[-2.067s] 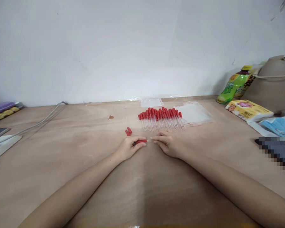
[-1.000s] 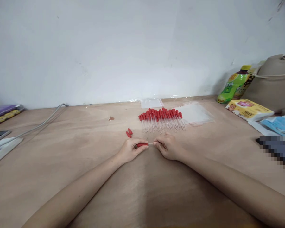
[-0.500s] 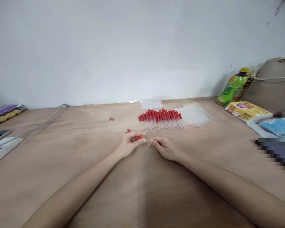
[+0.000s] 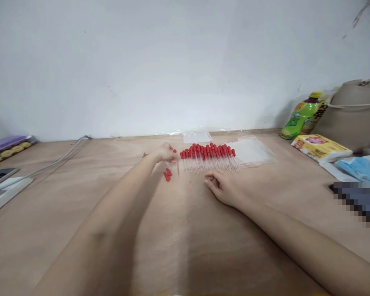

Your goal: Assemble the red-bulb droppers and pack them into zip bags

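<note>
My left hand (image 4: 166,153) reaches to the left end of a row of red-bulbed droppers (image 4: 208,150). Its fingers pinch a dropper (image 4: 174,151) by the red bulb, and the clear tube points down toward me. Two loose red rubber bulbs (image 4: 167,176) lie on the table just below this hand. My right hand (image 4: 223,190) rests on the table in front of the row's tips. Its fingers are loosely curled, with a gap between thumb and forefinger and nothing visible in them.
Clear plastic bags (image 4: 249,150) lie behind the row at right. Farther right are a green drink bottle (image 4: 300,117), a yellow tissue pack (image 4: 322,148), a beige bag (image 4: 351,115) and a blurred dark object (image 4: 357,201). A grey cable (image 4: 61,154) runs along the left.
My hands have come apart. The left has carried a dropper forward to the row's left end, uncovering the loose red bulbs. My right hand has moved slightly right and loosened its pinch.
</note>
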Tool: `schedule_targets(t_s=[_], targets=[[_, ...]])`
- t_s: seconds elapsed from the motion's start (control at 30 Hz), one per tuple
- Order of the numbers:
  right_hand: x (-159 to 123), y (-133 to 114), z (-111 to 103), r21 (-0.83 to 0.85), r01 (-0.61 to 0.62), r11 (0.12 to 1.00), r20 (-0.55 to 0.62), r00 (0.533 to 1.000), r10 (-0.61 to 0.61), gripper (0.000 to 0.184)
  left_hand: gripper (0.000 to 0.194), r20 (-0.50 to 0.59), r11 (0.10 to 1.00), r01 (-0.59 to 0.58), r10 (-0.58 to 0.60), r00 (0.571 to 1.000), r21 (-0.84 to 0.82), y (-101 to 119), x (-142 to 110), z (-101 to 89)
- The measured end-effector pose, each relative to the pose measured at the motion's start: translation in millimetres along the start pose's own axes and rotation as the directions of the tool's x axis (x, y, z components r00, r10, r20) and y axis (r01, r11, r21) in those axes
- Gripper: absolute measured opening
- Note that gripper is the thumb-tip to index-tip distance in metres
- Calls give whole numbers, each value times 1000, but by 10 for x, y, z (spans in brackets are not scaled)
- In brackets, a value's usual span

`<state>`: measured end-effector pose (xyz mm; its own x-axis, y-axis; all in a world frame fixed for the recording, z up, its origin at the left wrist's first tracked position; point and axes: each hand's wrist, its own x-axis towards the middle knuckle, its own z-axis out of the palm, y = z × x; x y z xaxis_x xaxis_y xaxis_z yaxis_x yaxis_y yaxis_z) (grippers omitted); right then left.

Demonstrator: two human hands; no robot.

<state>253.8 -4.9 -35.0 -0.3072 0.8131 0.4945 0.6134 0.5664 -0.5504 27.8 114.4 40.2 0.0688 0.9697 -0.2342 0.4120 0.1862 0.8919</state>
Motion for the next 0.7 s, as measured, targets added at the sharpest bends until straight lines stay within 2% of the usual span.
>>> schedule_targets(t_s=[0.17, 0.4, 0.57, 0.7], targets=[[-12, -33, 15, -30, 31, 999, 28, 999, -30, 18, 45, -17, 989, 5, -3, 1000, 150, -46, 186, 106], [6, -47, -8, -43, 23, 999, 25, 999, -22, 17, 40, -43, 964, -27, 40, 998, 264, -38, 206, 126], [3, -28, -11, -53, 26, 998, 9, 1000, -26, 17, 39, -169, 912, -125, 205, 964, 391, -71, 89, -17], [7, -24, -4, -92, 45, 995, -1, 999, -46, 14, 24, -249, 819, -178, 361, 899, 545, -327, -120, -209]])
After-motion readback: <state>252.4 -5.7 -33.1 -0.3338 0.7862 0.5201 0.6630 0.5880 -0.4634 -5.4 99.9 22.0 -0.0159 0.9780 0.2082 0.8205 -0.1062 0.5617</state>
